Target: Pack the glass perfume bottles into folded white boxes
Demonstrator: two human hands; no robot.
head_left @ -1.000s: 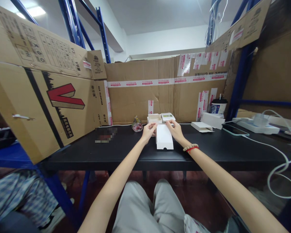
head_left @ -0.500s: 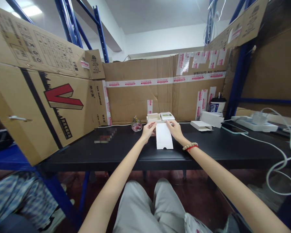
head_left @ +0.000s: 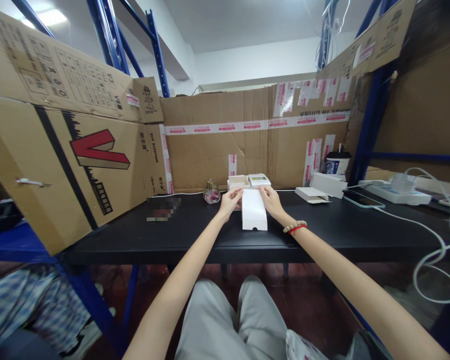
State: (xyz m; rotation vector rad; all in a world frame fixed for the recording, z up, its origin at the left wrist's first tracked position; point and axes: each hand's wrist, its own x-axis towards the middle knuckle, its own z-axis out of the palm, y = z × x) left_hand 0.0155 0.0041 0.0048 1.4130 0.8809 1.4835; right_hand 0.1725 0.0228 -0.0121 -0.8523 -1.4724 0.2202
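A small white cardboard box [head_left: 254,212] is held between my two hands above the black table, its long plain face toward me and a dark half-round notch at its lower edge. My left hand [head_left: 231,201] grips its upper left edge with fingers closed. On the upper right edge, my right hand [head_left: 270,199] does the same; a beaded bracelet and a red cord circle that wrist. Just behind stands an open white box [head_left: 238,180], and beside it lies a white box with a green picture [head_left: 259,179]. My hands partly hide both.
Left of my hands stands a glass bottle with pink contents [head_left: 211,193]. To the right lie opened white cartons [head_left: 312,194], a phone [head_left: 363,199], a power strip [head_left: 401,192] with a looping white cable, and a lidded cup [head_left: 337,163]. Cardboard walls [head_left: 210,155] enclose the table [head_left: 135,247].
The white box's face has bent or tilted slightly near its lower end. Both hands keep their hold in nearly the same place.
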